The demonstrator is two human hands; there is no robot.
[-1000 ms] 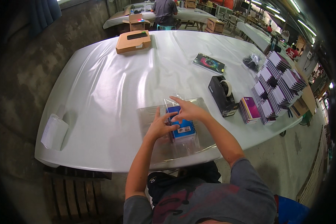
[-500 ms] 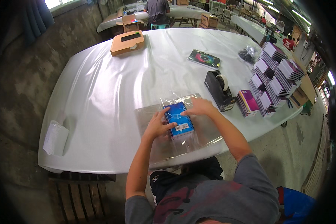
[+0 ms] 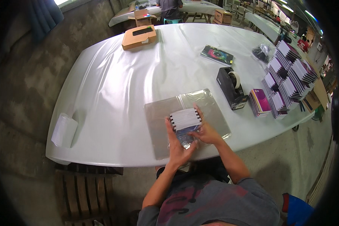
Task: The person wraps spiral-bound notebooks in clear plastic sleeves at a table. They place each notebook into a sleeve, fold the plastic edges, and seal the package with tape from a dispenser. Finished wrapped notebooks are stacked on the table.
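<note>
A stack of small spiral notebooks [image 3: 185, 119] is tipped up between my hands. Its white page edges face up and the dark spiral bindings show at both sides. Clear film wraps around its blue near face and shines there. My left hand [image 3: 179, 150] grips the left side, thumb across the near face. On the right side, my right hand [image 3: 208, 134] holds the stack, its fingers pressing the film on the near face. Beneath lie flat clear plastic sheets [image 3: 158, 113] on the white-covered table [image 3: 101, 98].
A black tape dispenser [image 3: 226, 87] stands right of the sheets, beside a short notebook pile [image 3: 259, 102] and tall notebook stacks [image 3: 290, 81]. Farther back are a dark-covered pack [image 3: 217, 55] and a cardboard box [image 3: 139, 40]. A white bundle [image 3: 64, 130] sits at the left.
The notebooks lay flat, blue cover up, with my hands spread over them on the film. Now they are tipped up, page edges upward, and gripped from both sides.
</note>
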